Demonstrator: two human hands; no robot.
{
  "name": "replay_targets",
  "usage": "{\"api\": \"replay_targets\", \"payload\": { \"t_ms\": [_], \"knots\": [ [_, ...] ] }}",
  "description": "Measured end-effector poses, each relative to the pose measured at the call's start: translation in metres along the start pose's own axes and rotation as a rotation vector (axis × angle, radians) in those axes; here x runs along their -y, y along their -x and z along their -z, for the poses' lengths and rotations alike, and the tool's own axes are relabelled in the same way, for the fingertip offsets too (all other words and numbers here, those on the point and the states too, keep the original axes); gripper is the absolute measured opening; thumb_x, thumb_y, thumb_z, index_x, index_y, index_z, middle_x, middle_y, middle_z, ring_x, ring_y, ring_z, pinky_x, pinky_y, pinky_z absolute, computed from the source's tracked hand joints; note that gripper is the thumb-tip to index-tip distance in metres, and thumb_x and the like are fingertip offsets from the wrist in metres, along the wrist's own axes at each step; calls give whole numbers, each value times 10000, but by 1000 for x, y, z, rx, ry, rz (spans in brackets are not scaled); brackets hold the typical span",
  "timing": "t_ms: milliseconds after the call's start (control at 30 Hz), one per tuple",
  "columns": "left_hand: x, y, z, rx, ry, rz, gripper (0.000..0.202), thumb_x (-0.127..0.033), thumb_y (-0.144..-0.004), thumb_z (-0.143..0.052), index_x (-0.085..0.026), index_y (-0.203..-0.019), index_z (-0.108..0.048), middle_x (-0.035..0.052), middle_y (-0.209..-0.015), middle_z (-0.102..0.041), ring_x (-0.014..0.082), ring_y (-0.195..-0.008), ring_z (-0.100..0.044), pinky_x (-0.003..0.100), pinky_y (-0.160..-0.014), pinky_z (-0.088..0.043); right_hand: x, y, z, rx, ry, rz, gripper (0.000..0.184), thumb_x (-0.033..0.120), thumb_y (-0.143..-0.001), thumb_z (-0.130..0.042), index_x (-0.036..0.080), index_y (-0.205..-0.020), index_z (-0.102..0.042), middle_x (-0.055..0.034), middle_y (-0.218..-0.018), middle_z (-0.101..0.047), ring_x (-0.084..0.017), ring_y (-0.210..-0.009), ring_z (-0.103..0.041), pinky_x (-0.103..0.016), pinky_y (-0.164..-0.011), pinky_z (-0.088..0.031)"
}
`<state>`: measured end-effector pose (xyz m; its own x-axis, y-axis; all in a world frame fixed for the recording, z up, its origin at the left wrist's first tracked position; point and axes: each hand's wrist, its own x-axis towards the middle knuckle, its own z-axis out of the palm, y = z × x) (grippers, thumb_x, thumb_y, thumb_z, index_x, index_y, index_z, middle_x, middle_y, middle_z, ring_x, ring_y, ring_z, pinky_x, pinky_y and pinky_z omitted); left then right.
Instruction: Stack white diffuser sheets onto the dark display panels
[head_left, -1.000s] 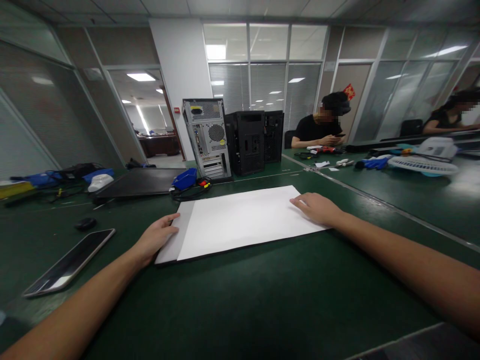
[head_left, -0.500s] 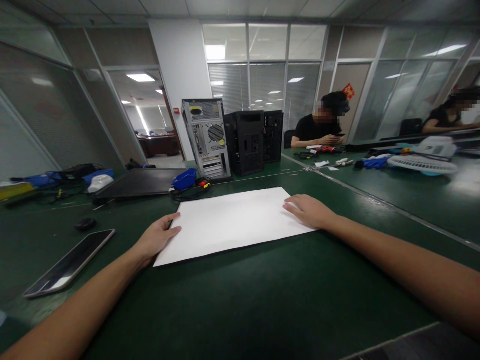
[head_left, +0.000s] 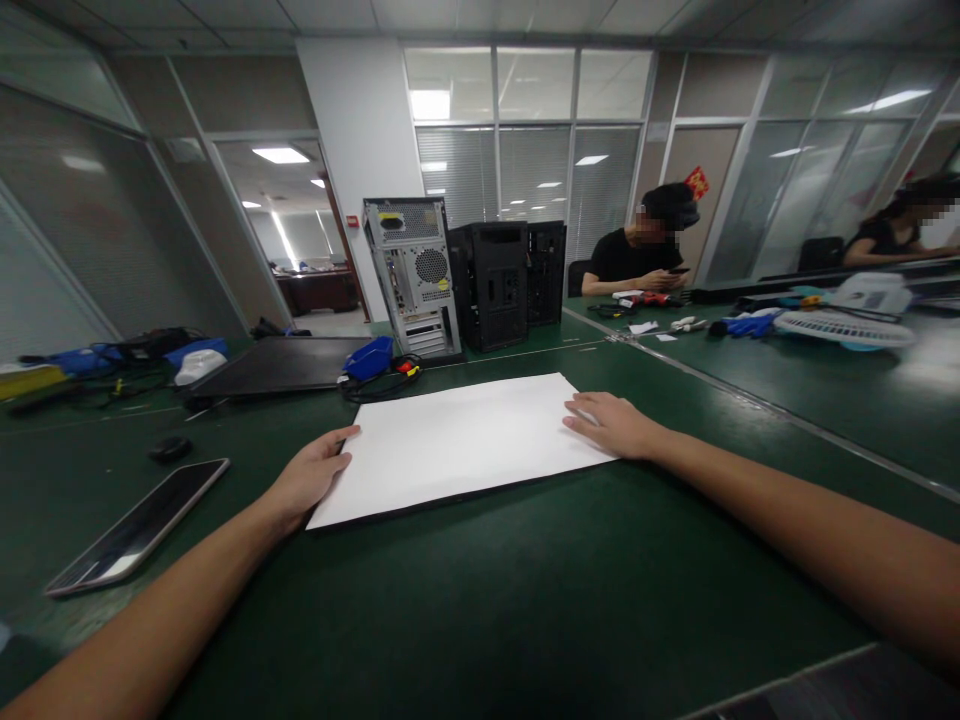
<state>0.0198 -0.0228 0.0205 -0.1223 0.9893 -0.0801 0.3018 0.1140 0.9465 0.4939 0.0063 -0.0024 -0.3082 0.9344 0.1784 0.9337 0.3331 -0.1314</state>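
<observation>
A blank white sheet of paper [head_left: 457,440] lies roughly flat on the green tabletop in front of me. A thin dark band runs beneath its near edge; whether that is shadow or something under it I cannot tell. At the left edge, my left hand [head_left: 311,475] grips the sheet, thumb on top and the lower fingers hidden. My right hand [head_left: 615,425] rests over the right edge, its thumb and forefinger stretched out on the paper and slightly apart.
Left of me lie a phone [head_left: 139,525] and a small round black object [head_left: 171,449]. Beyond the paper are a blue connector with cables [head_left: 369,360], a dark flat panel [head_left: 277,365] and several computer cases [head_left: 491,285]. A seated person [head_left: 637,255] holds a phone across the table.
The paper's near right corner has drawn slightly inward to the left, and the right hand has shifted a little the same way. The left thumb has slid back slightly towards the paper's left edge.
</observation>
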Motion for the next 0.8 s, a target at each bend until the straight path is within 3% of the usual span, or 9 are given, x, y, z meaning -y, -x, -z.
{"api": "replay_targets", "payload": {
  "t_ms": [100,267,533,800],
  "knots": [
    [-2,2,-1,-11,-44,-19,604,-182,-777,-646,-157,-1376,-565,41,-865,-704,155,-652,-632,242,-582,-487,1,1,0,14,0,12,750,735,-939,-234,249,-1438,-511,-144,-1516,-425,-371,-1362,-407,-618,-1060,-365],
    [-4,3,-2,-43,-74,-19,582,-222,-766,-662,-160,-1341,-599,25,-812,-690,157,-637,-619,248,-585,-477,1,2,-1,13,45,30,782,750,-926,-249,223,-1446,-501,-169,-1515,-417,-389,-1349,-417,-637,-1044,-376],
    [-7,3,-4,-43,-23,29,620,-196,-740,-678,-165,-1354,-590,47,-849,-719,160,-628,-633,247,-567,-486,5,3,1,0,51,39,757,728,-940,-238,219,-1427,-517,-165,-1503,-434,-384,-1333,-436,-613,-1031,-407],
    [-9,6,-5,-47,26,22,557,-128,-746,-646,-180,-1300,-624,91,-1134,-709,130,-639,-642,234,-559,-499,7,3,3,1,57,32,742,715,-944,-260,212,-1427,-516,-168,-1494,-444,-380,-1326,-443,-613,-1027,-408]
  ]
}}
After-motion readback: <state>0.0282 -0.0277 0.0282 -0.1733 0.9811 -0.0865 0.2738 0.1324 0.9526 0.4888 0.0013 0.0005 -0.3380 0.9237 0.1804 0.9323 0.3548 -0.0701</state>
